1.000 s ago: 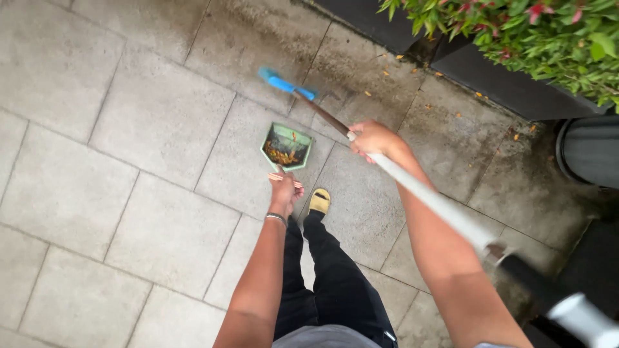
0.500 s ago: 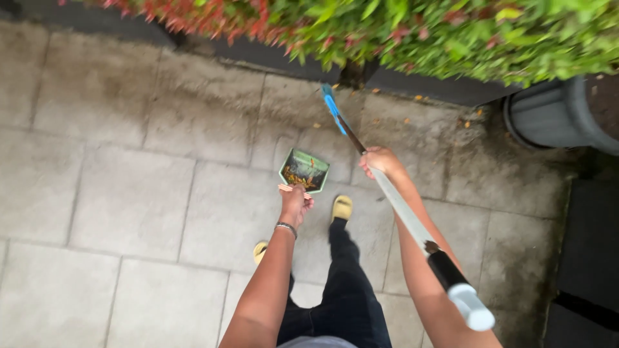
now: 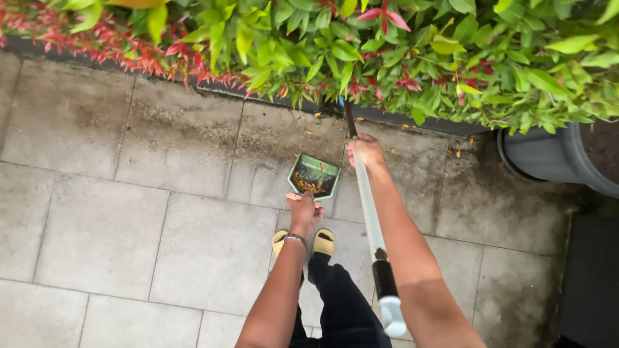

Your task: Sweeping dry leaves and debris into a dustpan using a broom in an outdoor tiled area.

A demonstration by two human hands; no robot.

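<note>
My left hand (image 3: 304, 212) grips the handle of a green dustpan (image 3: 314, 176) that holds dry leaves and hangs above the paving. My right hand (image 3: 365, 150) is closed around the long handle of a broom (image 3: 369, 212). The broom's far end runs under the hedge (image 3: 387, 45) and its head is hidden by the leaves. The handle's black grip and white end (image 3: 390, 303) point back toward me beside my right forearm. Below the hands are my dark trousers and yellow shoes (image 3: 322, 241).
Grey paving slabs (image 3: 129, 219) cover the ground, darker and stained near the hedge. A dark raised border (image 3: 193, 87) runs under the hedge. A large grey plant pot (image 3: 554, 158) stands at the right, with a dark strip (image 3: 590, 277) below it.
I have stepped closer to the hedge. The broom's blue head, visible before on the slabs, has gone under the leaves. Both hands keep their grips and the dustpan stays level.
</note>
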